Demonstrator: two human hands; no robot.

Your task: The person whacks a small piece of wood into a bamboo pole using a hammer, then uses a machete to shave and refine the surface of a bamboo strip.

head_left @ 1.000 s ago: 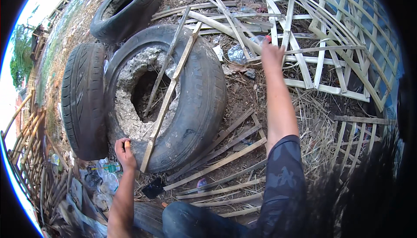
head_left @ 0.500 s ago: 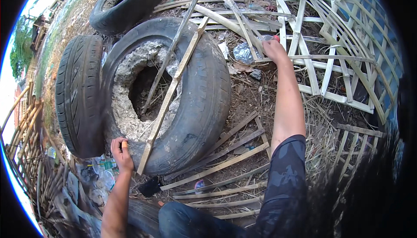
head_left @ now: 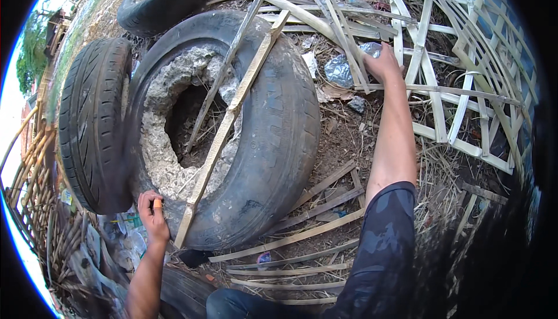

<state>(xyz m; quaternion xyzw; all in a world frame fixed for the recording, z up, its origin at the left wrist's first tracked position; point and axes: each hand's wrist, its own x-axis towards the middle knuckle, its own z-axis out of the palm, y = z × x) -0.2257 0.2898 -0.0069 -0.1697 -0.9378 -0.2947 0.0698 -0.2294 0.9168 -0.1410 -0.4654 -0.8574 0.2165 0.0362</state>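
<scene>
A long bamboo slat (head_left: 232, 109) crossed the concrete-filled tyre (head_left: 279, 127), partly barring its hollow. Loose slats (head_left: 302, 234) cluttered the ground beside it; a white lattice (head_left: 447, 80) blocked the right.

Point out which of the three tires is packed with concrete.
The big middle tire, lying under two bamboo slats; its centre holds broken grey concrete, unlike the other two.

A pale bamboo slat (head_left: 232, 112) lies slanted across a big worn tyre (head_left: 273, 127) with a broken concrete core, its lower end near the rim. Another thin strip (head_left: 349, 40) lies among the white lattice (head_left: 453, 80).
</scene>
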